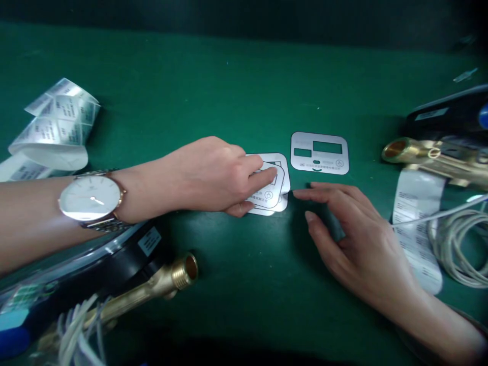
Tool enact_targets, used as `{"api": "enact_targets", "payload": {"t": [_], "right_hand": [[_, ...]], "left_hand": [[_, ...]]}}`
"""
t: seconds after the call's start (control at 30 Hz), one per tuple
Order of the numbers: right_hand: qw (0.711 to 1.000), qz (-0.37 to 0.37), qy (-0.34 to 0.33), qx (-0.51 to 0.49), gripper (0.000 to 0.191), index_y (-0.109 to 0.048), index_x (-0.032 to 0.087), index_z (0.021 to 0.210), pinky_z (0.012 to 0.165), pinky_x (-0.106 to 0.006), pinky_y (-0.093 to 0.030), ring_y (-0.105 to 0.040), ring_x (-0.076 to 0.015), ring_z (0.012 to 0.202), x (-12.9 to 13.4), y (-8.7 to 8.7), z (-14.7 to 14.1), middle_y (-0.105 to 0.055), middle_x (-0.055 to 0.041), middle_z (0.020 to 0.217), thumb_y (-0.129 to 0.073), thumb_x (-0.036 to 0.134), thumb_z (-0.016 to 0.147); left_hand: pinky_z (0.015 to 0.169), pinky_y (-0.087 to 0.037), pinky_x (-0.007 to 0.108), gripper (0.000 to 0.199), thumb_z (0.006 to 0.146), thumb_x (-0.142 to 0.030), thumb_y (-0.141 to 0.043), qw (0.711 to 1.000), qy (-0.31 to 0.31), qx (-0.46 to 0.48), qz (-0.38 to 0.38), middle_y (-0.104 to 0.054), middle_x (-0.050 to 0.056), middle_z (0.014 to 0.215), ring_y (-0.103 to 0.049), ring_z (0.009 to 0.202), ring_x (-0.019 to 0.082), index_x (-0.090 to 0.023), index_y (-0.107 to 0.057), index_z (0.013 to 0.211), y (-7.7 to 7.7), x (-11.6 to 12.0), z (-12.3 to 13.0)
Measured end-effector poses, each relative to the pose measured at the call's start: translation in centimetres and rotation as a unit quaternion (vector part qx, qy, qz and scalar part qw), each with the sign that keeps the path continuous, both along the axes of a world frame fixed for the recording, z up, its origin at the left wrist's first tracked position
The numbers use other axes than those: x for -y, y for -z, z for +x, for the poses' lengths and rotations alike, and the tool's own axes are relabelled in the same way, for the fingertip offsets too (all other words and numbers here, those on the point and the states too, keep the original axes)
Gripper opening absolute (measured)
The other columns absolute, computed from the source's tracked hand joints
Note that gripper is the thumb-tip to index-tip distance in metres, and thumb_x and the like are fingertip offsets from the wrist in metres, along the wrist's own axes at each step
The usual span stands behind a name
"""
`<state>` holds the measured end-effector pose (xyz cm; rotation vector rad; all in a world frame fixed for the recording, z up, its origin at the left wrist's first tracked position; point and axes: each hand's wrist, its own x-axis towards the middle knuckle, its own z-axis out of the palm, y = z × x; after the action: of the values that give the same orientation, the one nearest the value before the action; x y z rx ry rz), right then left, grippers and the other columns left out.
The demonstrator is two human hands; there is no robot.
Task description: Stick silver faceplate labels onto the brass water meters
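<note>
My left hand [229,178], with a watch [91,198] on its wrist, reaches over a small overlapping pile of grey printed label plates [284,170]. Its fingers press on the top plate and its thumb lies at the lower edge, so the hand is closed on that plate; part of the pile is hidden beneath it. To the right, my right hand [351,229] is open and holds nothing, with thumb and forefinger apart. Its fingertips come close to the pile's right edge. A single label plate [328,157] with rectangular cut-outs lies flat above the right hand.
A curled strip of printed stickers [68,119] lies at left, another sticker strip [415,223] at right. Brass threaded meter bodies stand at lower left [163,279] and right [450,157]. Grey cable coils lie at right [461,249] and lower left [78,330]. The tabletop [229,86] is green.
</note>
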<state>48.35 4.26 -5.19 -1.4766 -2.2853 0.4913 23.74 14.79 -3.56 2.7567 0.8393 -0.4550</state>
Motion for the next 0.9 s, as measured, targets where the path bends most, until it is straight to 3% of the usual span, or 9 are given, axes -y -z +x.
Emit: {"api": "enact_targets", "payload": {"t": [0.13, 0.23, 0.3, 0.43, 0.5, 0.57, 0.7, 0.9], "right_hand": [[0.991, 0.046, -0.116, 0.047, 0.036, -0.068, 0.013, 0.13, 0.111, -0.058, -0.052, -0.056, -0.0352, 0.134, -0.1, 0.6, 0.6, -0.067, -0.0149, 0.137, -0.054, 0.008, 0.097], [0.986, 0.056, -0.149, 0.053, 0.033, -0.069, 0.01, 0.127, 0.107, -0.059, -0.056, -0.055, -0.0381, 0.136, -0.1, 0.5, 0.7, -0.067, -0.0181, 0.136, -0.057, 0.008, 0.096], [0.986, 0.053, -0.149, 0.048, 0.03, -0.07, 0.011, 0.124, 0.104, -0.058, -0.058, -0.057, -0.038, 0.134, -0.1, 0.4, 0.8, -0.068, -0.0182, 0.135, -0.058, 0.008, 0.096], [0.988, 0.042, -0.142, 0.035, 0.031, -0.069, 0.013, 0.125, 0.103, -0.057, -0.059, -0.061, -0.0353, 0.129, 0.0, 0.4, 0.7, -0.068, -0.0178, 0.135, -0.057, 0.008, 0.097], [0.988, 0.043, -0.143, 0.034, 0.03, -0.069, 0.012, 0.124, 0.102, -0.057, -0.059, -0.062, -0.0357, 0.128, 0.0, 0.6, 0.7, -0.067, -0.0187, 0.134, -0.058, 0.008, 0.096], [0.988, 0.043, -0.146, 0.035, 0.029, -0.069, 0.011, 0.123, 0.101, -0.057, -0.059, -0.062, -0.0363, 0.127, 0.0, 0.7, 0.7, -0.067, -0.0196, 0.134, -0.059, 0.008, 0.096], [0.989, 0.035, -0.141, 0.034, 0.031, -0.068, 0.013, 0.125, 0.104, -0.057, -0.057, -0.061, -0.0361, 0.128, 0.0, 0.7, 0.8, -0.065, -0.0188, 0.137, -0.059, 0.007, 0.096], [0.989, 0.04, -0.139, 0.039, 0.031, -0.069, 0.014, 0.125, 0.101, -0.057, -0.059, -0.062, -0.0362, 0.127, 0.1, 0.7, 0.9, -0.067, -0.0175, 0.136, -0.059, 0.009, 0.096]], "left_hand": [[0.093, -0.053, 0.052, 0.051, 0.1, -0.054, -0.046, 0.999, -0.004, 0.025, 0.02, -0.066, 0.013, 0.131, -0.064, 0.117, 0.039, -0.023, -0.059, 0.138, 0.5, -0.2, -0.6], [0.097, -0.053, 0.055, 0.066, 0.095, -0.07, -0.049, 0.997, -0.005, 0.069, 0.046, -0.05, 0.015, 0.155, -0.052, 0.136, 0.044, -0.019, -0.06, 0.136, 1.1, -0.3, -1.4], [0.102, -0.051, 0.054, 0.073, 0.088, -0.076, -0.058, 0.994, -0.034, 0.092, 0.044, -0.045, 0.015, 0.158, -0.046, 0.141, 0.044, -0.018, -0.059, 0.132, 1.4, -0.4, -1.7], [0.105, -0.049, 0.05, 0.091, 0.07, -0.071, -0.082, 0.983, -0.134, 0.126, 0.017, -0.057, 0.013, 0.134, -0.054, 0.127, 0.037, -0.017, -0.052, 0.137, 1.5, -0.8, -1.5], [0.103, -0.049, 0.049, 0.098, 0.065, -0.071, -0.084, 0.974, -0.196, 0.115, -0.003, -0.056, 0.013, 0.129, -0.054, 0.125, 0.038, -0.015, -0.051, 0.138, 1.4, -1.1, -1.2], [0.105, -0.047, 0.05, 0.093, 0.064, -0.072, -0.083, 0.968, -0.236, 0.084, -0.029, -0.057, 0.012, 0.127, -0.053, 0.128, 0.04, -0.013, -0.055, 0.13, 1.2, -1.4, -0.7], [0.106, -0.048, 0.049, 0.087, 0.061, -0.07, -0.085, 0.965, -0.256, 0.052, -0.035, -0.06, 0.012, 0.126, -0.055, 0.127, 0.042, -0.011, -0.057, 0.119, 0.7, -1.5, -0.2], [0.089, -0.055, 0.035, 0.081, 0.07, -0.058, -0.086, 0.956, -0.262, 0.102, -0.087, -0.069, 0.004, 0.112, -0.069, 0.099, 0.025, -0.016, -0.052, 0.129, 0.4, -1.2, -0.5]]}}
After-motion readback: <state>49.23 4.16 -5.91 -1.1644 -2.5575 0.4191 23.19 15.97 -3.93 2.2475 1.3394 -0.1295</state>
